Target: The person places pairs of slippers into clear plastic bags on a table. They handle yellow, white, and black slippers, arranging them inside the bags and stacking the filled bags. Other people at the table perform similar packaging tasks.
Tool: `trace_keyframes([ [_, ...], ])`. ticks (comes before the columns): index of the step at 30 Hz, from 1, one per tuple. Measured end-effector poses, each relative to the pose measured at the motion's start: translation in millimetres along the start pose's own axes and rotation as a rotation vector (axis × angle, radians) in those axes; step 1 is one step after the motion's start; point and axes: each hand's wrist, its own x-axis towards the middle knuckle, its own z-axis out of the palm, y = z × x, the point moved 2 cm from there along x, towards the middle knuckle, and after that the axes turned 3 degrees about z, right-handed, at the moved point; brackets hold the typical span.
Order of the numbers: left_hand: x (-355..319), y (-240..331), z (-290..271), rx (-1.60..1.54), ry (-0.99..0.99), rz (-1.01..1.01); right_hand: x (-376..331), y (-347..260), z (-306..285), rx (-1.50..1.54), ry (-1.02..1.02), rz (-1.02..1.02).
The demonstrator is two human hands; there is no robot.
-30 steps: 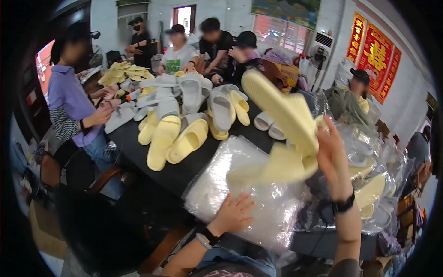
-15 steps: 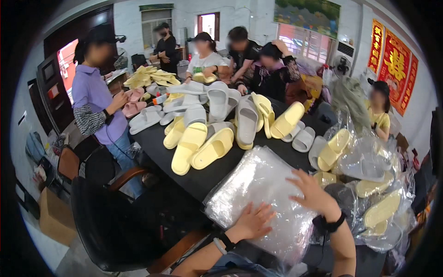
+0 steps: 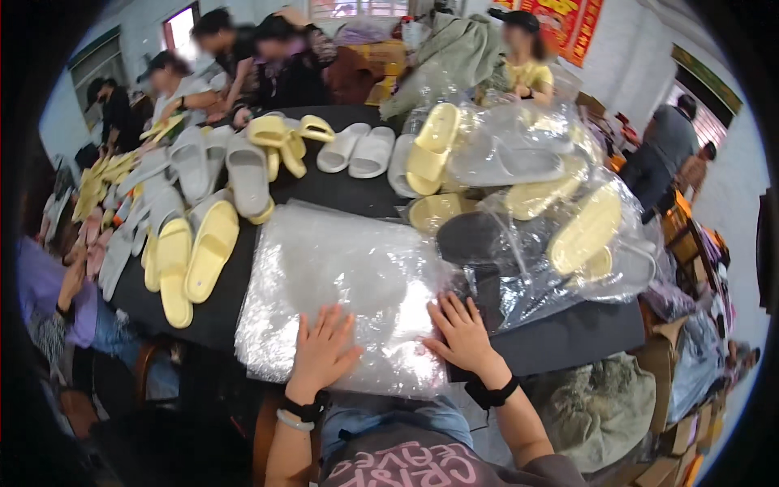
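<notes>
White-walled room, black worktop (image 3: 560, 334) running across it. One stack of clear bags (image 3: 341, 243) lies flat at the worktop's near edge; layers too thin to count. Using the bags as datum:

- Hands: 2. Left hand (image 3: 321, 351) flat on the bags' near part, right hand (image 3: 466, 337) at their right edge. Both grips open, fingers spread, palms down, nothing held.
- Wristbands (image 3: 491, 395): 2 black, one per wrist. Bangle (image 3: 294, 420): 1, left wrist.
- Grey pair (image 3: 372, 152): 2 slippers, side by side just beyond the bags.
- Slipper pile (image 3: 191, 166): left of the bags, grey and yellow, overlapped, no full count. Two yellow ones (image 3: 213, 247) sit nearest.
- Bagged slippers (image 3: 584, 227): right of the bags, heaped. At least 5 yellow, 1 dark grey, 2 light grey; film glare hides the rest.
- Co-workers (image 3: 531, 77): 6 around the worktop, 5 left of or beyond the bags, 1 beyond and right.
- Red hanging (image 3: 584, 36): back wall, beyond the bags and right.
- Green sack (image 3: 600, 402): 1, below worktop level, right of the bags.
</notes>
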Motion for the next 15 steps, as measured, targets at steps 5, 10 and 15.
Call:
trace_keyframes([
  [5, -3.4, -2.8, 1.7, -0.025, -0.004, -0.024, 3.4, 2.5, -54.2, 0.279, 0.136, 0.002],
  [10, 0.8, -0.8, 6.9, 0.061, 0.061, 0.054, -48.0, 39.8, -82.3, 0.238, 0.326, 0.375],
  [15, -0.9, 3.4, 0.6, 0.08, 0.003, 0.016, -93.2, 103.6, -44.4, -0.104, 0.159, 0.455],
])
